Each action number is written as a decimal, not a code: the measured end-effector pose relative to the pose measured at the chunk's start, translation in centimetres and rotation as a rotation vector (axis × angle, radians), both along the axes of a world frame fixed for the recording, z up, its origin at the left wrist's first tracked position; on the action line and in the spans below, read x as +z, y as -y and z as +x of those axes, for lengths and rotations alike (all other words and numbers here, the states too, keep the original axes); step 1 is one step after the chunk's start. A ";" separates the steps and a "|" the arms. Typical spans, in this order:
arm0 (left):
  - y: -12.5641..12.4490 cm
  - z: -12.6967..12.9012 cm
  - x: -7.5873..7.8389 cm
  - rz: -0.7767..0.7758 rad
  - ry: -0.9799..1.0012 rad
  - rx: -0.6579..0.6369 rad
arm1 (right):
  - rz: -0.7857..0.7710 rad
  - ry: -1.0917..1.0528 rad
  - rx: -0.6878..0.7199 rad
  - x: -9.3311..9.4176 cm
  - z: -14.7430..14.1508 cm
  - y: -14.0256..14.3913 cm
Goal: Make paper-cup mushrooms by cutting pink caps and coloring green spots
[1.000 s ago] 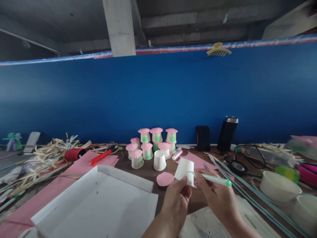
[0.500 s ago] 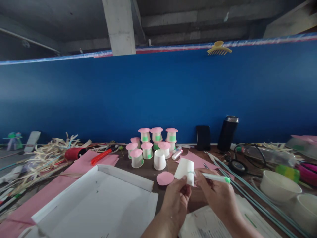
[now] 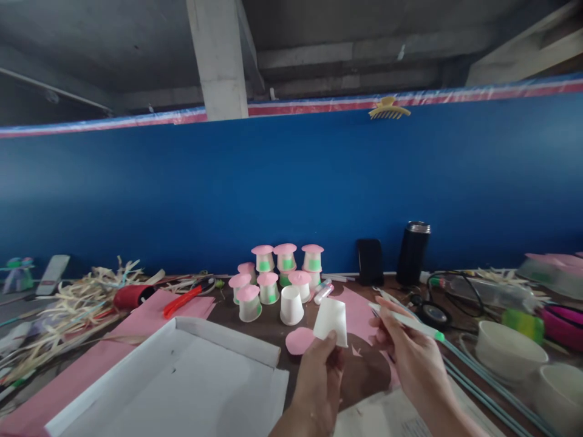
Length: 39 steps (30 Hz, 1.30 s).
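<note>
My left hand is closed around the lower edge of a white paper cup, which tilts with its narrow end up. To its right, apart from the cup, my right hand grips a white marker with a green end pointing right. Pink paper discs top several upside-down cups with green patches, some of them stacked, behind my hands. A plain white cup stands upside down in front of these. Beside my left hand a loose pink disc lies on the table.
A shallow white box takes up the left front, with pink paper beside it. Red-handled scissors and pale strips lie beyond. On the right are a black flask, a phone, and a white bowl.
My right hand with the marker has moved right, away from the cup. The cup has turned more upright in my left hand. The view has tilted slightly upward.
</note>
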<state>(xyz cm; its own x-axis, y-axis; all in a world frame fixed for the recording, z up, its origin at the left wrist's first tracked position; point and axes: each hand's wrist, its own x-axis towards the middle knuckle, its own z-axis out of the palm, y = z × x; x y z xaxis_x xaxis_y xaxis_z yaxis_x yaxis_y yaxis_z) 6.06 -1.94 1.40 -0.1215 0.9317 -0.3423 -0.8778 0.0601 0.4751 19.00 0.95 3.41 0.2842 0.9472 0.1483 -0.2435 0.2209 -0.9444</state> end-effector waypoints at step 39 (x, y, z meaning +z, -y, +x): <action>1.5 0.7 -0.4 0.225 0.002 -0.263 | -0.102 -0.328 0.527 -0.8 -1.5 0.2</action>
